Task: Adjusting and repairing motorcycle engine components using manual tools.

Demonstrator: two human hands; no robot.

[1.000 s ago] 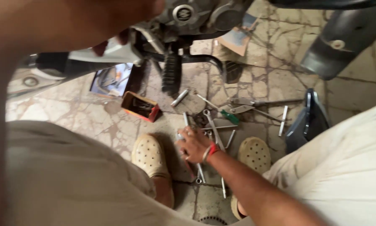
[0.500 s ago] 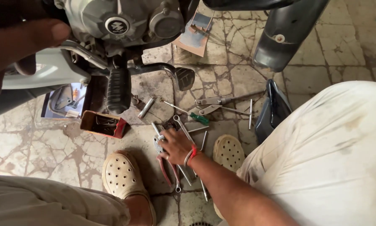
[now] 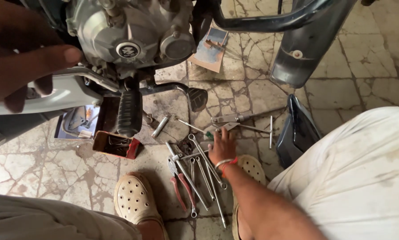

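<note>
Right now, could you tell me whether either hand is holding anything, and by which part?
Neither visibly grips anything: the right hand rests on the wrenches, and the left hand is raised, empty.

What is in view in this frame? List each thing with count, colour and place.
Motorcycle engine: one, silver, top left.
Footpeg: one, black, below the engine.
Brake pedal: one, black, right of the footpeg.
Exhaust pipe: one, dark grey, top right.
Small box: one, red, on the floor under the footpeg.
Spanners: several, silver, spread on the floor at centre.
Pliers: one, red handles, left of the spanners.
Screwdriver: one, green handle, above the spanners.
Clogs: two, cream, bottom centre.
Left hand: raised near the engine, holding nothing.
Right hand: down on the tools by the screwdriver handle.
</note>
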